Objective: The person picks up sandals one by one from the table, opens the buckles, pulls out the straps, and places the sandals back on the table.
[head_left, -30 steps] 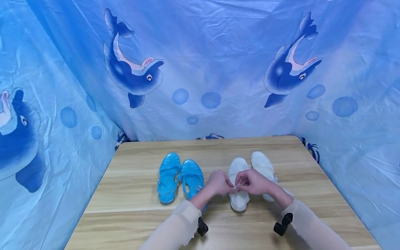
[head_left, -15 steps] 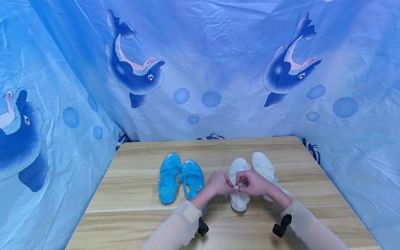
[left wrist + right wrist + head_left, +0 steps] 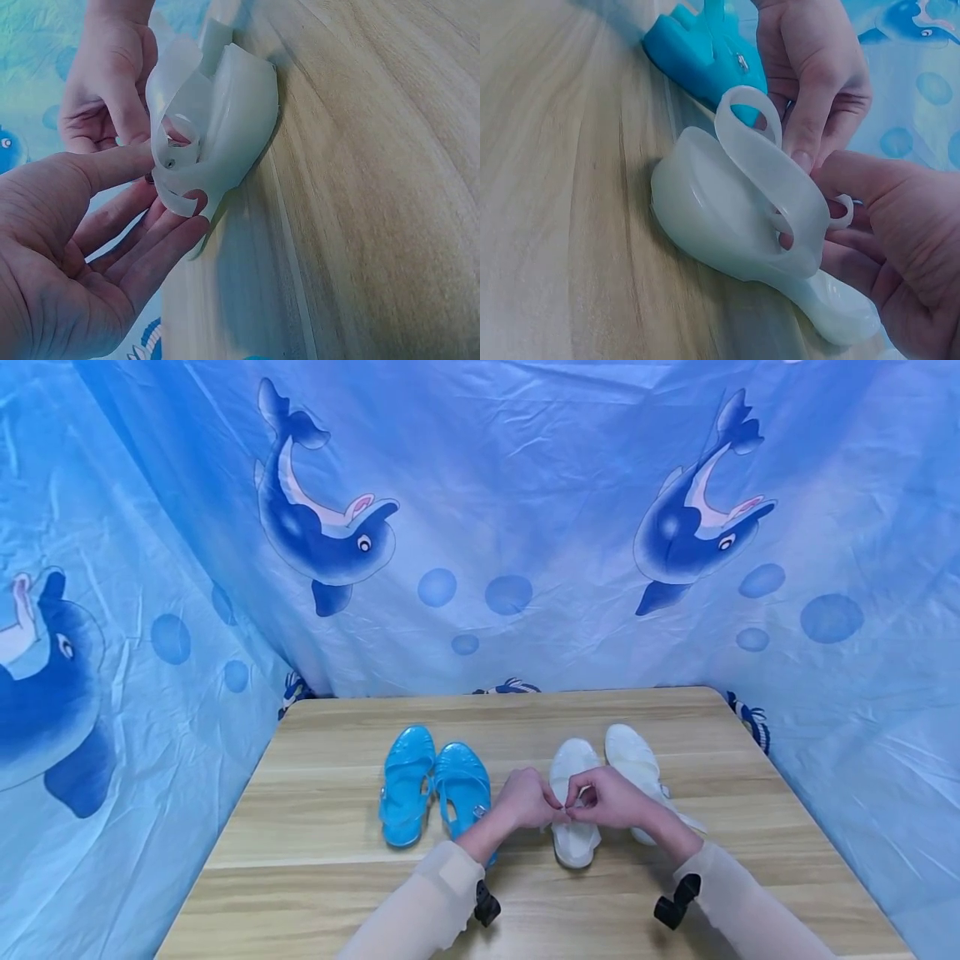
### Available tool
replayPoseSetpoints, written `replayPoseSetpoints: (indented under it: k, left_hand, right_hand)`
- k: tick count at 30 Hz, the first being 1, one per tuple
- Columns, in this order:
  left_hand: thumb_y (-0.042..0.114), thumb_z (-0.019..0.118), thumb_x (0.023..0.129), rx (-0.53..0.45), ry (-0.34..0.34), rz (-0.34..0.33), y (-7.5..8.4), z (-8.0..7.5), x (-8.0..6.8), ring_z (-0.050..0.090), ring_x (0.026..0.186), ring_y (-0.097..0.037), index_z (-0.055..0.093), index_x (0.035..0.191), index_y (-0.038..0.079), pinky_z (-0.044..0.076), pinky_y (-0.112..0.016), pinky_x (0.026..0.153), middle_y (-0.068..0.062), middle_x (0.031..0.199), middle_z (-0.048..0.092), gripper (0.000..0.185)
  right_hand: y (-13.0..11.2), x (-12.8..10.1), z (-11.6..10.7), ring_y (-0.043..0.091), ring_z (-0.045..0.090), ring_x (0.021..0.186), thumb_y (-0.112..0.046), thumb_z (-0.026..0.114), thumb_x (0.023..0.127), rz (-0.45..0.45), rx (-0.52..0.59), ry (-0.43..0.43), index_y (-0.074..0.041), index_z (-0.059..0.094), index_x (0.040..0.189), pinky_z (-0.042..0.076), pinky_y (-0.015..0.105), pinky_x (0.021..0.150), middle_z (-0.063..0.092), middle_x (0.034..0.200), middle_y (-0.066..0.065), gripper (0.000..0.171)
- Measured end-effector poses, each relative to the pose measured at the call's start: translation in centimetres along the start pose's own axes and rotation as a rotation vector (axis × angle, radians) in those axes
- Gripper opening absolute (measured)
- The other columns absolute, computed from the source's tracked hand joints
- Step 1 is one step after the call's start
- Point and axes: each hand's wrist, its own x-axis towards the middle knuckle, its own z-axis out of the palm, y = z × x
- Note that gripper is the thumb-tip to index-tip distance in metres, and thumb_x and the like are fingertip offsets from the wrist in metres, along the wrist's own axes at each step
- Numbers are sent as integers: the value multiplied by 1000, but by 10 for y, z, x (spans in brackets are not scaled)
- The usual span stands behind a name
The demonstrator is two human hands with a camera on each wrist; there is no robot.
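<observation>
A white jelly sandal (image 3: 574, 847) lies on the table, toe pointing away, under both hands. My left hand (image 3: 528, 797) pinches its strap (image 3: 176, 86) from the left, near a small metal buckle (image 3: 171, 163). From the other side my right hand (image 3: 611, 795) pinches the strap end, thumb and index finger meeting the left fingertips. In the right wrist view the ankle strap (image 3: 761, 157) loops up above the heel, and a thin curled strap end (image 3: 845, 211) shows by the right fingers. Fingers hide part of the fastening.
The other white sandal (image 3: 632, 752) lies just right, partly behind my right hand. A pair of blue sandals, the left one (image 3: 403, 810) and the right one (image 3: 459, 768), stands left of my left hand. Behind the wooden table (image 3: 315, 893) hangs a blue dolphin-print cloth (image 3: 480, 527).
Both hands stay in place over the white sandal. The fingertips shift slightly, and a shiny spot seen between them half a second ago is now mostly covered.
</observation>
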Motion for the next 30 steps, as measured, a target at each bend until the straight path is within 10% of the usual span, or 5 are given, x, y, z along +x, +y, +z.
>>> replayPoseSetpoints:
  k: [30]
  left_hand:
    - [35,95,81,-9,-10,0,-3,0,3,57,63,-3,87,79,18,45,-20,55,10,68,75,18]
  right_hand:
    - [2,-7,2,0,68,76,-5,79,94,-40,20,22,-19,76,97,60,24,67,79,95,-3,14]
